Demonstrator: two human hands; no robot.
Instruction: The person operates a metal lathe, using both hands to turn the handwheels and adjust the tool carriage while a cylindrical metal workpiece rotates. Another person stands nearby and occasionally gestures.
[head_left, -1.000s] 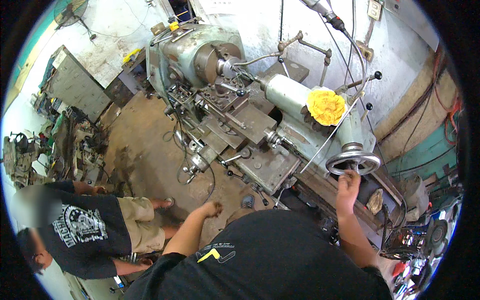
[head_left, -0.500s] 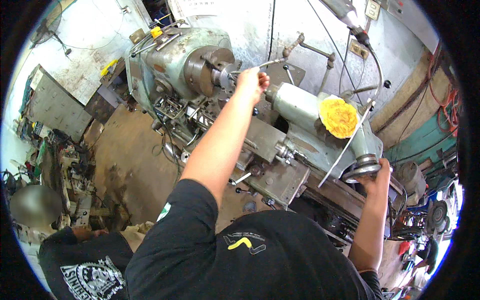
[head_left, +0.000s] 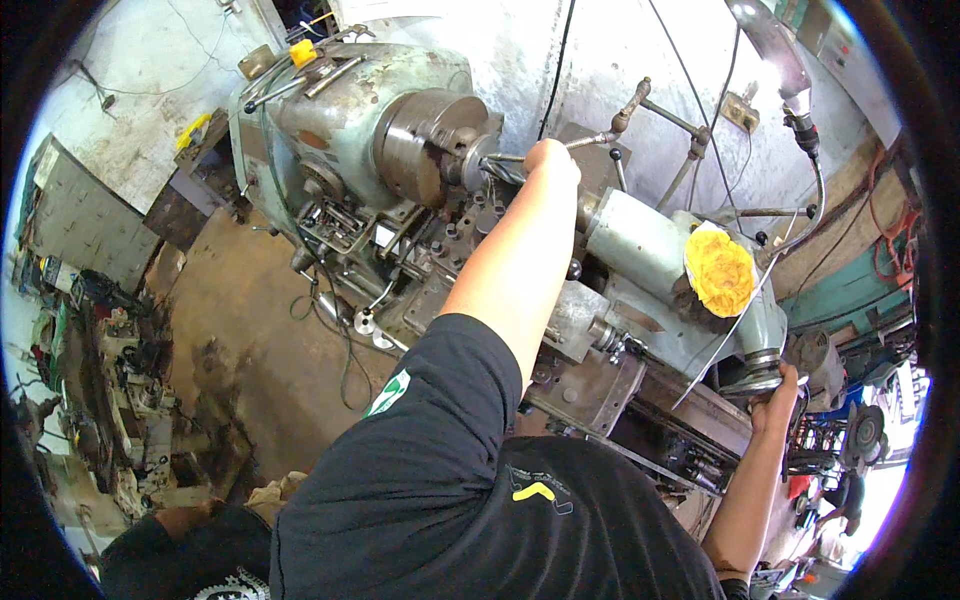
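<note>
My left hand (head_left: pixel 551 163) is closed round a thin bent pipe (head_left: pixel 597 138), whose tip shows past the hand; its fingers are mostly hidden. Just below that tip, a fluted drill bit (head_left: pixel 507 173) meets the round metal workpiece (head_left: pixel 476 162) held in the lathe chuck (head_left: pixel 418 148). The bit lines up with the grey-green tailstock (head_left: pixel 640 242), partly behind my left forearm. At the tailstock's far end, my right hand (head_left: pixel 776 398) has its fingers curled on the rim of the handwheel (head_left: pixel 750 385).
A yellow, grease-like mass (head_left: pixel 722 272) sits on the tailstock beside a long thin rod (head_left: pixel 728 330). A lit work lamp (head_left: pixel 785 75) hangs at upper right. The carriage (head_left: pixel 585 385) lies under my left arm. Another person's dark shirt (head_left: pixel 190 560) shows at lower left.
The view has shifted, and the lathe appears nearer. My left hand has turned so its fingers no longer show, and the drill bit has come into sight. My right hand has moved along the handwheel rim.
</note>
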